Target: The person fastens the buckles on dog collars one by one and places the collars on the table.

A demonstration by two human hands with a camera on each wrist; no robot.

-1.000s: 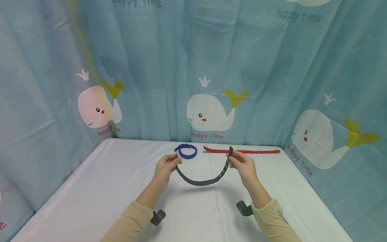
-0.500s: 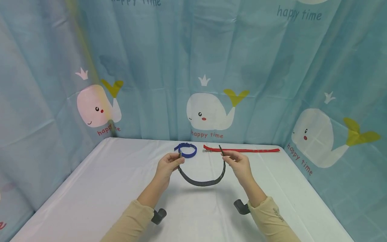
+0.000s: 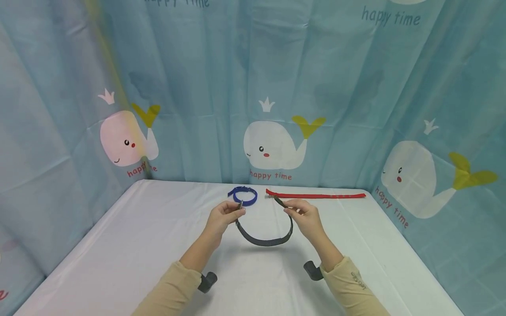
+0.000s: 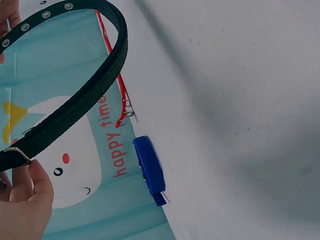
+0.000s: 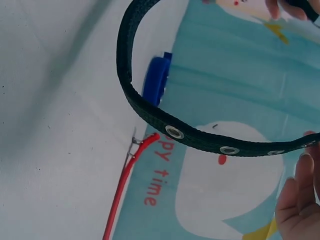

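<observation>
Pinching dark green eyelet strap (image 3: 266, 242) with left hand (image 3: 222, 218) at metal-fitted end (image 4: 17, 158) | pinching with right hand (image 3: 308, 219) at eyelet end (image 3: 279, 201) | behind, on white table (image 3: 118, 245): looped blue strap (image 4: 151, 165), red strap (image 3: 316, 196)

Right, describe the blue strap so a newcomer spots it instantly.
Follow the white table to its far edge, by the whale curtain. Left of the red strap lies the blue strap. It alone is curled into a ring on the table; the red strap lies straight, the dark strap is held aloft.
</observation>
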